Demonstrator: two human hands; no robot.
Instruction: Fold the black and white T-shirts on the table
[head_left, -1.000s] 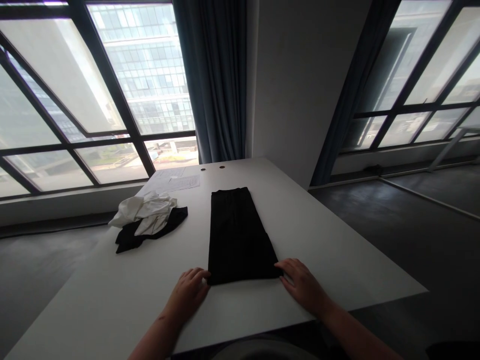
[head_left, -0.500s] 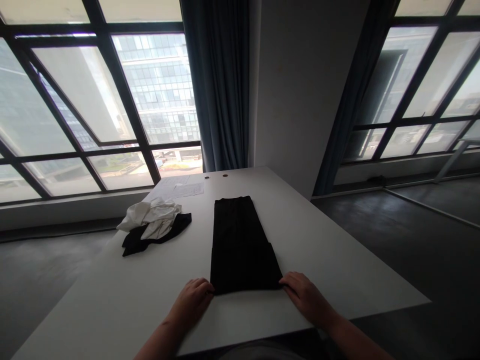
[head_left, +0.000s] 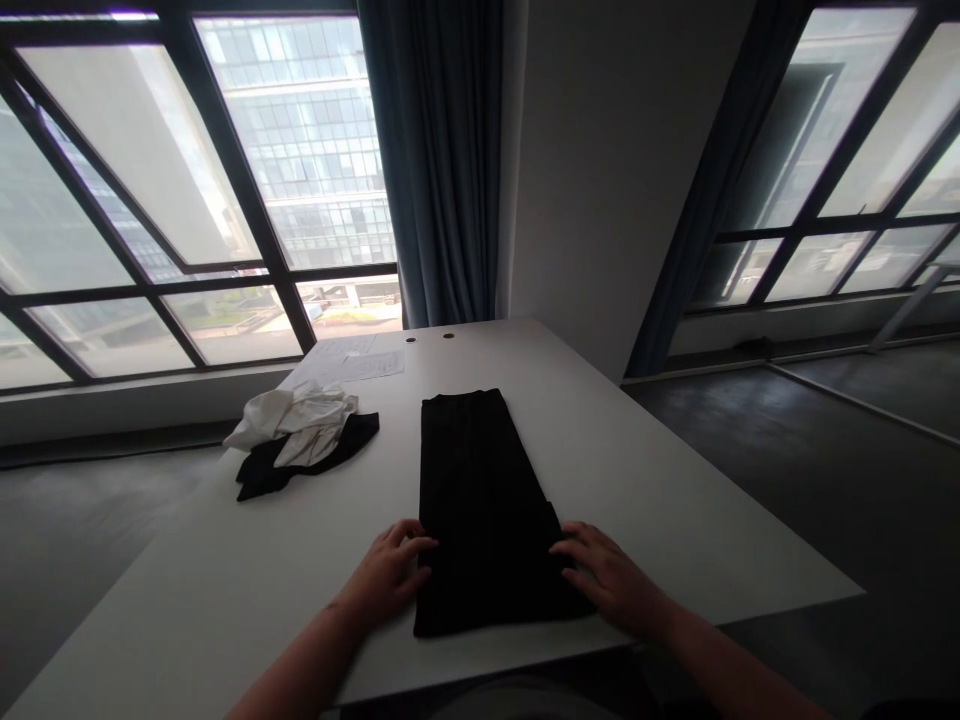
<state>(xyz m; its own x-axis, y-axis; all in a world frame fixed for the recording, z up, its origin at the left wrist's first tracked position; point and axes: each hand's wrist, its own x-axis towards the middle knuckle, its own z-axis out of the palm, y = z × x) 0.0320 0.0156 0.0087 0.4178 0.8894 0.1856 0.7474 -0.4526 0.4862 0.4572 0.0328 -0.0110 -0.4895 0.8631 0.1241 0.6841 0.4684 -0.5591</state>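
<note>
A folded black cloth lies flat on the white table, its long sides running away from me and its near edge close to the table's front edge. My left hand rests at the cloth's left side, fingers apart, with the fingertips on its edge. On the right side, my right hand touches the cloth with spread fingers. Neither hand grips it. A layer edge shows as a small step on the cloth's right side, just above my right hand.
A crumpled white cloth lies partly over a black cloth on the table's left. Papers and two round holes are at the far end. Beyond stand a blue curtain, windows and a grey pillar.
The black cloth's near edge has come closer to me. Both hands have let go of its near corners and now lie farther up its sides, fingers apart. The view has tilted down slightly.
</note>
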